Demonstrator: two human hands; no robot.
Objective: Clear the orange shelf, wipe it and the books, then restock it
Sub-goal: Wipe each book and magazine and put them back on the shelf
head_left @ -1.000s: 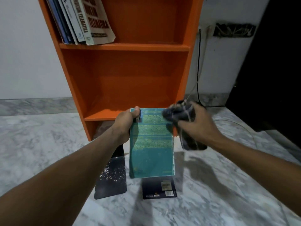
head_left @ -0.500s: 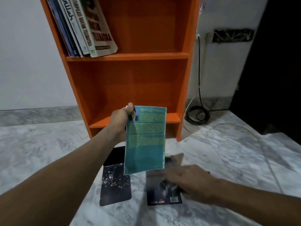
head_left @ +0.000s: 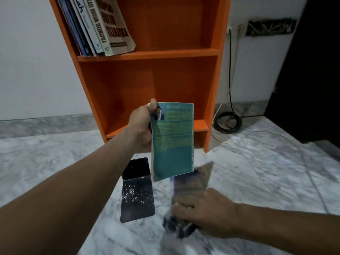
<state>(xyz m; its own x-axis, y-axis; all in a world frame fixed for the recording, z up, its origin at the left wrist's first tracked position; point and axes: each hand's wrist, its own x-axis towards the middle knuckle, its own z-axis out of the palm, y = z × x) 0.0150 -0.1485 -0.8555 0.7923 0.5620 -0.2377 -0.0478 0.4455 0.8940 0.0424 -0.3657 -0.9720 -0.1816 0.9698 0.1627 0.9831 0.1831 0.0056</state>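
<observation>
— So where is the teal book (head_left: 172,142)?

— Up in the air at the centre, in front of the orange shelf (head_left: 147,85). The left hand (head_left: 141,126) has its grip closed on the book's upper left corner, thumb on the cover, and the book hangs upright with its back cover facing the camera.

— And the right hand (head_left: 204,216)?

— Down at five o'clock, low over the marble floor (head_left: 55,162). It is blurred. Its grip is closed around a dark cloth (head_left: 176,227), and it rests against a dark book (head_left: 191,183) that lies on the floor directly under the teal one. Whether the fingers also hold that book, I cannot tell.

— Anything else on the floor?

— A black book with white specks (head_left: 137,197), at seven o'clock from the teal one, lying flat just beside the blurred one.

— The shelf itself?

— The middle and bottom compartments are bare. The top one, at eleven o'clock, holds a row of books (head_left: 97,28) leaning left. A coiled black cable (head_left: 228,122) lies at three o'clock, beside the shelf's right wall.
</observation>
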